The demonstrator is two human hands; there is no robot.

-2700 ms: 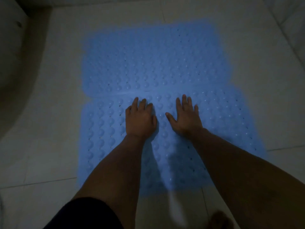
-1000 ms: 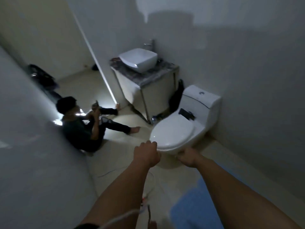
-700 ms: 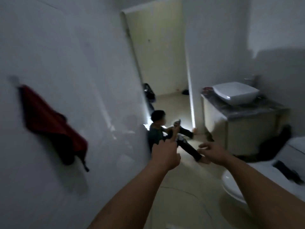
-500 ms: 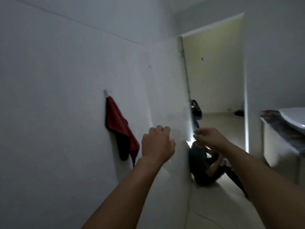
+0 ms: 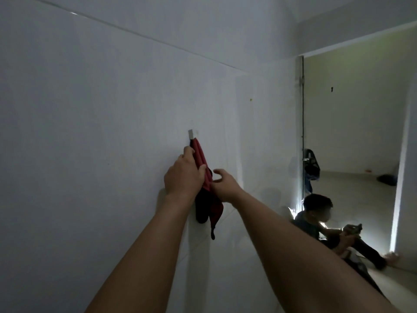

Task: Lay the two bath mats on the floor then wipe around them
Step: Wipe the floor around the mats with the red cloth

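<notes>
Against the white wall (image 5: 90, 132), left hand (image 5: 184, 175) grips a red cloth (image 5: 203, 170), fingers curled round its upper folds. Right hand (image 5: 224, 182) touches the cloth's right edge, fingers loosely spread. Cloth hangs from a small wall hook (image 5: 191, 133); lower part dark. No readable writing. Beyond, a person (image 5: 320, 220) sits on the floor beside the doorway (image 5: 352, 132).

A person (image 5: 320, 224) sits on the floor by the doorway (image 5: 352, 136).

Wall (image 5: 90, 132) close behind cloth (image 5: 212, 206), open air to right, seated person (image 5: 320, 224) prob. well clear
</notes>
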